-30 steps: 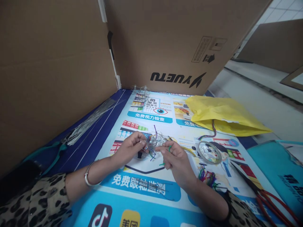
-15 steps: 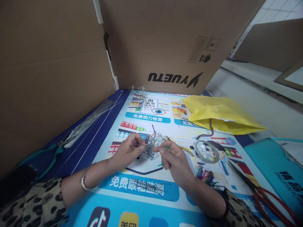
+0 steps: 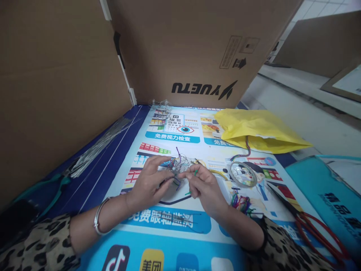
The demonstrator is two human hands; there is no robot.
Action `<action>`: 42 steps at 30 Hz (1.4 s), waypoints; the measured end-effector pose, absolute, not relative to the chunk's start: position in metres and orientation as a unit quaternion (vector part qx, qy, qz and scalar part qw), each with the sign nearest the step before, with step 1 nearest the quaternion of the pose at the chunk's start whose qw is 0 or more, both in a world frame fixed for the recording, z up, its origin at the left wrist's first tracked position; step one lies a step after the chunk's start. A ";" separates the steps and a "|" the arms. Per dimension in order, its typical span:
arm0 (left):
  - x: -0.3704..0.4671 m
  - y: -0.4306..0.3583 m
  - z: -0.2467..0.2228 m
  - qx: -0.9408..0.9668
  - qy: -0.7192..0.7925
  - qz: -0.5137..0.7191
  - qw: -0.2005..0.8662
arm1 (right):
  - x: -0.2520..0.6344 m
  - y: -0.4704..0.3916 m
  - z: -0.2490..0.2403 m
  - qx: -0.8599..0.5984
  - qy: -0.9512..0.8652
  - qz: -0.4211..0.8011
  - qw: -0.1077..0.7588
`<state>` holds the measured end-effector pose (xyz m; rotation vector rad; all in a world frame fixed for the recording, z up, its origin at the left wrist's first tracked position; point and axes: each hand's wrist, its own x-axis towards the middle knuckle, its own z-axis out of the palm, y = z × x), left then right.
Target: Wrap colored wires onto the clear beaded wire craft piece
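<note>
A tangled wire piece (image 3: pixel 182 163) with bits of purple and blue thread lies at mid-table between both hands. My left hand (image 3: pixel 152 180), a silver bangle on its wrist, is closed at the piece's left side, thumb and fingers pinched on its wire. From the right, my right hand (image 3: pixel 203 184) is closed with a short green thread (image 3: pixel 195 172) between its fingers; its fingertips meet the lower edge of the wire. A clear tape roll (image 3: pixel 243 174) and a bundle of coloured threads (image 3: pixel 241 203) lie right of my right hand.
Cardboard walls (image 3: pixel 180 49) stand behind and left. Straight wires (image 3: pixel 98 150) and teal-handled pliers (image 3: pixel 58 188) lie left. At right are a yellow bag (image 3: pixel 259 130), red-handled scissors (image 3: pixel 318 233) and a teal packet (image 3: pixel 324 192). More wire pieces (image 3: pixel 162 111) lie at the back.
My left hand has turned, its back now more toward the camera and its fingers spread over the piece's left side. The whole view has shifted slightly.
</note>
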<state>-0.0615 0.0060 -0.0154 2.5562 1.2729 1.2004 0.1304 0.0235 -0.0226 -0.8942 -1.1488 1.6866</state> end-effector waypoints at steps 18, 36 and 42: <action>-0.049 0.009 -0.024 0.763 0.484 0.426 0.049 | 0.130 0.020 -0.024 -0.345 -0.494 0.690 0.401; -0.049 0.011 -0.021 0.695 0.537 0.442 0.183 | 0.130 0.019 -0.017 -0.380 -0.548 0.613 0.424; -0.048 0.012 -0.022 0.695 0.533 0.447 0.180 | 0.131 0.016 -0.016 -0.379 -0.570 0.596 0.420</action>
